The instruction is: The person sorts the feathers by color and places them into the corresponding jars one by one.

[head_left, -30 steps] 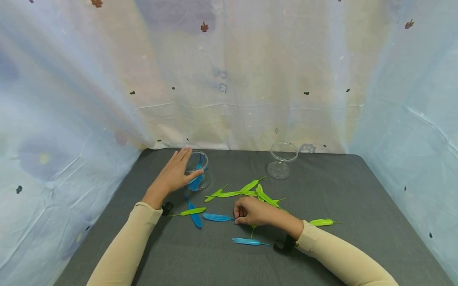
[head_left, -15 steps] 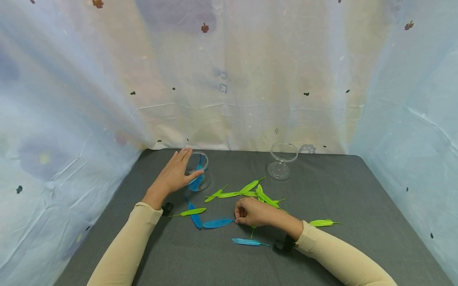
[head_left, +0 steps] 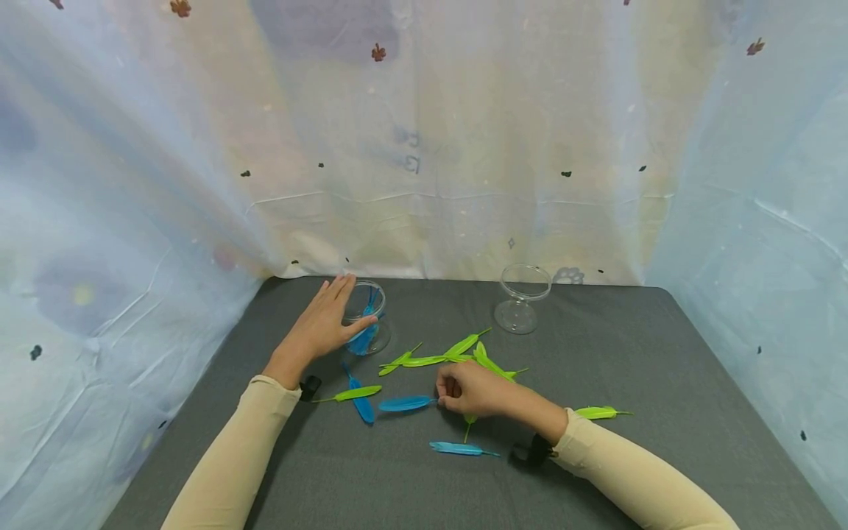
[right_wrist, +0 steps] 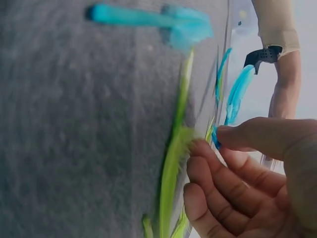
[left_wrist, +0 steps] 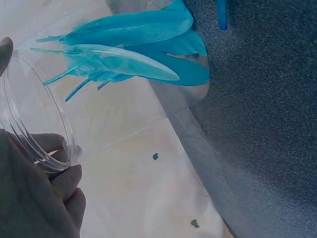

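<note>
The dark-grey, cloth-covered table (head_left: pixel 702 442) spread wide toward its right edge — near its far left corner my left hand (head_left: pixel 321 322) curled round a transparent, round-rimmed cup (head_left: pixel 380 308) — and my right hand (head_left: pixel 473 390) pinched a slim blue feather (head_left: pixel 404 403) by its quill.

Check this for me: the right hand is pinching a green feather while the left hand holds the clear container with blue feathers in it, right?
Not quite: the right hand is pinching a blue feather, not green, as the right wrist view shows. The left hand does hold the clear container.
</note>
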A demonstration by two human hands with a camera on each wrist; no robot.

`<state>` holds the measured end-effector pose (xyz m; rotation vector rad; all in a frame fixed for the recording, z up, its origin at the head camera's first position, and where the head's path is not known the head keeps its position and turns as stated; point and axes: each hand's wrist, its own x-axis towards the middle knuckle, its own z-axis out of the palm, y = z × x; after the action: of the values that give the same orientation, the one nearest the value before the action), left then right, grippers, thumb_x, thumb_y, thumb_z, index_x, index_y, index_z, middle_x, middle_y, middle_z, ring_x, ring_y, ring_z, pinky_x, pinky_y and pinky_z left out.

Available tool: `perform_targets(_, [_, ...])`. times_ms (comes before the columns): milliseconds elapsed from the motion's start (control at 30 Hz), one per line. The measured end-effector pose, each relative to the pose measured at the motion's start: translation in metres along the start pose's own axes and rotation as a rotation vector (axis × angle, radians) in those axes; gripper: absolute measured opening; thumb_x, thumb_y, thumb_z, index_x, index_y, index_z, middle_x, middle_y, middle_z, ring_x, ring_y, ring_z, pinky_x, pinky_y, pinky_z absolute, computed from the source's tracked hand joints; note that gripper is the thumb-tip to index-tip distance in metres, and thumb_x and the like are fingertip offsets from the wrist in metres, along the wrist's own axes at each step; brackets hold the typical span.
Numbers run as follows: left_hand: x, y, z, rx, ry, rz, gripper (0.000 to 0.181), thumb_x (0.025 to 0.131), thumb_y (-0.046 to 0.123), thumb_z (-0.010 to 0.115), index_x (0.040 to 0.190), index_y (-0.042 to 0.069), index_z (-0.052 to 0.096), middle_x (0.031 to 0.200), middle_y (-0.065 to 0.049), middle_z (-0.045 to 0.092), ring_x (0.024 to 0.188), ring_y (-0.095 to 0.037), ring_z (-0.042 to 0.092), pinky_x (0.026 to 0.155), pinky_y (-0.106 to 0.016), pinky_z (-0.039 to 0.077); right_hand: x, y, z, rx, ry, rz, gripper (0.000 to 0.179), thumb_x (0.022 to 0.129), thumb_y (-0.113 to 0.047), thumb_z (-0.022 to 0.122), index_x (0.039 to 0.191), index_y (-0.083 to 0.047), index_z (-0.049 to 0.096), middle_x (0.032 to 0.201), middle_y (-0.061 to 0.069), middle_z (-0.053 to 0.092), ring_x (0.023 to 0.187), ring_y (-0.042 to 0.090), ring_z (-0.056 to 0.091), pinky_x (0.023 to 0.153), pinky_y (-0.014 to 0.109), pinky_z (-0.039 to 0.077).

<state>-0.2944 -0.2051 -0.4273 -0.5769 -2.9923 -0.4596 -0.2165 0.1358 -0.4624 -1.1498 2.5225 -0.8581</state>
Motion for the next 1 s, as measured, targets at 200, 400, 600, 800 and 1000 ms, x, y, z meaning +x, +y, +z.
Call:
perform_targets(200, [0.000, 0.000, 0.001, 0.005, -0.002, -0.002, 0.109, 0.103, 0.075, 0.052, 0.173, 0.004, 0.008, 0.180, -0.017, 0.009, 0.167, -0.035, 0.004, 0.136, -0.048, -0.001, -0.002, 0.001, -0.005, 0.028, -0.014, -0.030, 0.020, 0.102, -0.007, 0.074, 0.090, -0.020, 0.063, 0.083, -0.011, 0.064, 0.074, 0.002, 0.060, 0.067, 0.021, 0.054])
perform_targets(400, [0.000, 0.000, 0.001, 0.011, -0.005, -0.005, 0.109, 0.102, 0.076, 0.051, 0.173, 0.005, 0.007, 0.180, -0.016, 0.009, 0.167, -0.034, 0.004, 0.136, -0.048, -0.001, -0.004, 0.002, -0.007, 0.059, -0.011, -0.046, 0.017, 0.102, -0.007, 0.074, 0.093, -0.018, 0.066, 0.085, -0.010, 0.067, 0.076, 0.002, 0.064, 0.068, 0.022, 0.057])
perform_targets(600, [0.001, -0.001, 0.001, 0.021, 0.004, 0.001, 0.109, 0.103, 0.075, 0.051, 0.173, 0.003, 0.010, 0.180, -0.017, 0.010, 0.167, -0.035, 0.007, 0.136, -0.049, 0.000, -0.006, 0.003, -0.010, 0.051, 0.043, -0.061, 0.006, 0.102, -0.005, 0.073, 0.106, -0.009, 0.075, 0.091, -0.006, 0.072, 0.078, 0.002, 0.064, 0.070, 0.022, 0.058])
perform_targets(800, [0.000, 0.000, 0.000, 0.021, 0.009, 0.005, 0.109, 0.102, 0.074, 0.053, 0.172, 0.001, 0.012, 0.179, -0.019, 0.011, 0.166, -0.037, 0.007, 0.136, -0.050, 0.000, -0.009, 0.004, -0.014, 0.081, 0.088, -0.055, 0.009, 0.104, -0.005, 0.070, 0.111, -0.007, 0.076, 0.095, 0.000, 0.074, 0.079, 0.004, 0.065, 0.070, 0.024, 0.058])
perform_targets(1000, [-0.001, 0.001, -0.001, 0.019, 0.004, 0.005, 0.109, 0.103, 0.073, 0.054, 0.172, 0.001, 0.010, 0.179, -0.019, 0.011, 0.166, -0.037, 0.007, 0.136, -0.050, -0.001, -0.010, 0.005, -0.016, 0.105, 0.168, -0.076, 0.012, 0.104, -0.003, 0.070, 0.112, -0.006, 0.078, 0.103, 0.010, 0.078, 0.084, 0.005, 0.068, 0.075, 0.030, 0.062])
